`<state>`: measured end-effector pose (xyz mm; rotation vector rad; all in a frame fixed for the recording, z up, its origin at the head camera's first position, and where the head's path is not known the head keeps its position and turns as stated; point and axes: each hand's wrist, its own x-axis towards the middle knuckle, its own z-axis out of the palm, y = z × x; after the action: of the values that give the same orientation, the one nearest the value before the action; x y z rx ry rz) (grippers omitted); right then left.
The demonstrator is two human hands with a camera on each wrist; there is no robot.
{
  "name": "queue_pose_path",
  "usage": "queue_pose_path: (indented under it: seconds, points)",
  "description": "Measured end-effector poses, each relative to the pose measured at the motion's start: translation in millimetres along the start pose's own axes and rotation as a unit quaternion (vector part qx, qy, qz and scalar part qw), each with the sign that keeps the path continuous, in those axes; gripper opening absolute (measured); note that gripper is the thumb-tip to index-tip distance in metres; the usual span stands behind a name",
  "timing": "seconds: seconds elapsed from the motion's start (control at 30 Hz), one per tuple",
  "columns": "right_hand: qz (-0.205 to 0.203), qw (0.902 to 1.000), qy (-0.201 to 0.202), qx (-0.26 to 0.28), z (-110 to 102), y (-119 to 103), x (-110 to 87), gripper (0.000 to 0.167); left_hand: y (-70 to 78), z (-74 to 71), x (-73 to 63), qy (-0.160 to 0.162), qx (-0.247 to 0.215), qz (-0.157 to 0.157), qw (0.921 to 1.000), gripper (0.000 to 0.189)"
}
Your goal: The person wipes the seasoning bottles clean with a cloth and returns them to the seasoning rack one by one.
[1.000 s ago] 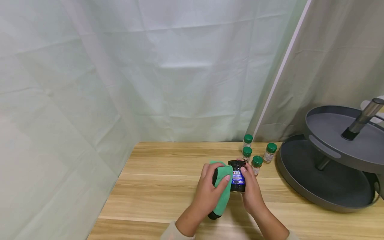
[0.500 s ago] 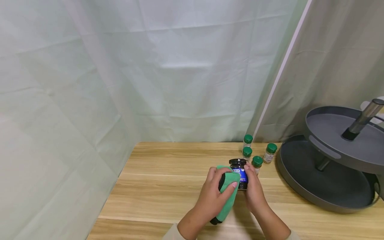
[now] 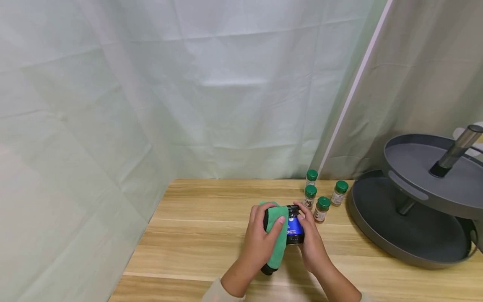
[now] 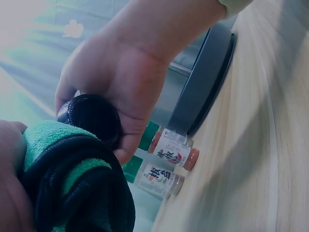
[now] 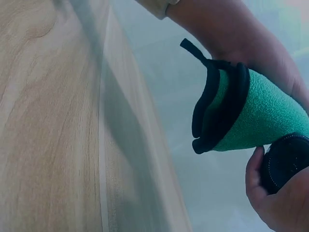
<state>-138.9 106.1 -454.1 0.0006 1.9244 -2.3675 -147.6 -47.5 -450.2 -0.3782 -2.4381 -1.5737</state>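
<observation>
Dark jar (image 3: 295,228) and its backdrop: held above the table, between the hands, before pale curtains (image 3: 241,88) that the frame cuts off at the top and sides.
Wooden table (image 3: 203,218): near edge out of frame; the arms hide part of its surface.
Two-tier grey tray (image 3: 411,151): right side cut off; the upper tier covers part of the lower one.
Left hand (image 3: 259,239): curled round the cloth, thumb in front, other fingers partly behind it.
Right hand (image 3: 312,241): gripping the jar from its right side; some fingers lie behind the glass, out of sight.
Green cloth (image 3: 278,239): folded, black-edged, pressed against the jar and covering its left part.
Jar label: blue, partly covered, lettering too blurred to read; both wrist views show a round dark end.
Four green-capped bottles (image 3: 321,209): standing beyond the right hand; the rearmost is partly hidden by the one before it.
White object (image 3: 478,147): behind the tray's post, cut off, unidentifiable.
</observation>
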Motion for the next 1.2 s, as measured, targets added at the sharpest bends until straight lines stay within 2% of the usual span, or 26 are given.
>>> queue_pose_path:
  seconds: [0.23,0.4,0.6,0.73,0.9,1.0,1.2]
  points:
    - [-0.011,0.9999,-0.010,-0.009,-4,-2,-1.2,0.049,0.8,-1.9,1.6,0.007,-0.011,-0.012,0.9998,0.039]
    - [-0.020,0.9998,0.000,0.003,-6,-1,-1.2,0.052,3.7,-2.6,-0.4,-0.029,-0.010,0.000,0.9995,0.041]
    - [-0.026,0.9991,0.022,0.025,-8,-1,1.6,0.055,8.6,1.1,-7.0,-0.078,-0.003,0.029,0.9965,0.041]
    - [-0.018,0.9987,0.041,0.026,-8,-3,2.6,0.060,10.4,5.0,-10.7,-0.095,0.004,0.039,0.9947,0.040]
    - [0.001,0.9976,0.060,0.034,-7,-3,4.3,0.061,10.6,6.4,-10.7,-0.076,0.004,0.039,0.9963,0.039]
    - [0.002,0.9977,0.065,0.019,-7,-1,4.7,0.059,10.1,5.5,-9.6,-0.064,0.001,0.039,0.9972,0.039]
    - [0.012,0.9989,0.044,0.009,-4,1,2.0,0.057,8.9,2.7,-6.1,-0.039,0.003,0.027,0.9989,0.039]
